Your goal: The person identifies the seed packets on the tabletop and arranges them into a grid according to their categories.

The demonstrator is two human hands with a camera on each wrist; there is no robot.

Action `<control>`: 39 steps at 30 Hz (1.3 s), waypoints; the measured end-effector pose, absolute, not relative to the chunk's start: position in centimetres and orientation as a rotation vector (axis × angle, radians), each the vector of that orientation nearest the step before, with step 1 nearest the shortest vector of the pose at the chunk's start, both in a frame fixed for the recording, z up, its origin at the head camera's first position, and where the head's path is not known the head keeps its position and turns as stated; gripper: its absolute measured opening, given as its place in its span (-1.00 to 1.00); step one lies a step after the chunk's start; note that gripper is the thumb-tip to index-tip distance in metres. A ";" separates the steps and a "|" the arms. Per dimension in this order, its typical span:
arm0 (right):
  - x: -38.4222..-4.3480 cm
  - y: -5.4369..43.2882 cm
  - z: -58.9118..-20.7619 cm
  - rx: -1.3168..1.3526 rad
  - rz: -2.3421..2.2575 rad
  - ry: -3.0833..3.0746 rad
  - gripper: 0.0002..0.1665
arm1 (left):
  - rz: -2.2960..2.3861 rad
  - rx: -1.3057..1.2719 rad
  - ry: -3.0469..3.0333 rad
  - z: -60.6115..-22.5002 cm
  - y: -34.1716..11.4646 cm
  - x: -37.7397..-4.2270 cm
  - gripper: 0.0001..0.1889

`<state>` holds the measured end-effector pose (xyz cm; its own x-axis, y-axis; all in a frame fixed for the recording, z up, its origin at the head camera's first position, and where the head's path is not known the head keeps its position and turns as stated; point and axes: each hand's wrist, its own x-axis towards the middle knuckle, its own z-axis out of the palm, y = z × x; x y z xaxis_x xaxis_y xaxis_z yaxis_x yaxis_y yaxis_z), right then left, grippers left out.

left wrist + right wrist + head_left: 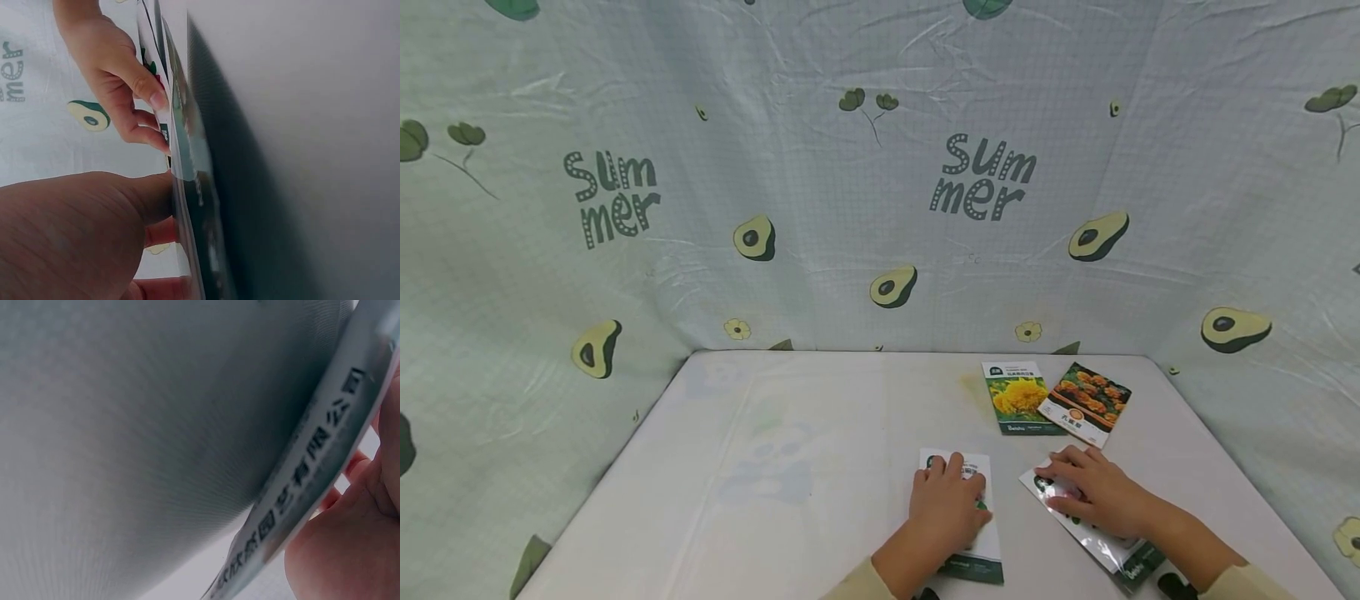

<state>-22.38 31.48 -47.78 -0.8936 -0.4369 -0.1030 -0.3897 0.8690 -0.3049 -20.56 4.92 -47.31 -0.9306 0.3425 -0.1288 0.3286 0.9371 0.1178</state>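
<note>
My left hand (947,508) rests on a seed packet (973,571) with a white top and dark green bottom band, its fingers spread over the front. To its right, my right hand (1101,492) lies across a second, tilted seed packet (1093,542) in shiny wrapping, with fingers and thumb touching its upper part. Both hands hide most of the printed pictures. Seen edge-on in the left wrist view, the left packet (194,156) has a dark shadow beside it. Printed characters run along the right packet's edge (300,481) in the right wrist view.
Behind the hands lie a yellow-flower seed packet (1018,400) and an orange-flower seed packet (1086,402), the latter overlapping the former's corner. The white table (760,467) extends to the left. A patterned curtain (820,192) hangs around the back and sides.
</note>
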 end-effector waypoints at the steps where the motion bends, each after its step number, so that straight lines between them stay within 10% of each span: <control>1: -22.4 31.5 -47.8 -0.636 -0.415 2.874 -0.32 | 0.142 0.516 2.947 -47.3 4.8 -20.5 -0.56; 39: -22.0 31.4 -47.7 -0.634 -0.433 2.898 -0.34 | 0.253 0.581 3.001 -47.4 1.3 -19.9 -0.66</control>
<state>-22.03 31.39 -47.71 -0.9006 -0.4277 -0.0778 -0.3862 0.8694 -0.3083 -19.91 1.30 -47.43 -0.9255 0.3765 -0.0413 0.3642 0.9146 0.1755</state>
